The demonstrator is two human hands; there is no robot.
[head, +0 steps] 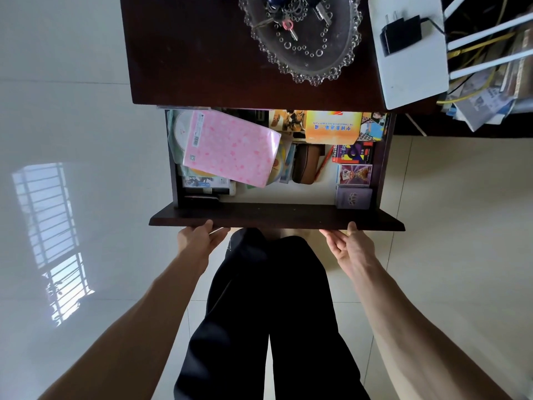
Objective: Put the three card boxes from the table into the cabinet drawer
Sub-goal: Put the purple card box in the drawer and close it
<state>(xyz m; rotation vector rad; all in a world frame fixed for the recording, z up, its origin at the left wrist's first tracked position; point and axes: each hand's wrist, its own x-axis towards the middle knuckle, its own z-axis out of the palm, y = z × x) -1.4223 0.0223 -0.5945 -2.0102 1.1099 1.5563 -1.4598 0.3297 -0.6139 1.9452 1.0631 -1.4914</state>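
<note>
Three card boxes (353, 175) are lying in the open drawer (277, 216); left hand (199, 238) and right hand (350, 245), fingers loosely spread, are touching its front.

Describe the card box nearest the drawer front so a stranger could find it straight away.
Look in the open drawer, along its right wall, where three card boxes sit in a row. The nearest card box is pale lilac and almost plain, unlike the colourful picture box behind it.
</note>
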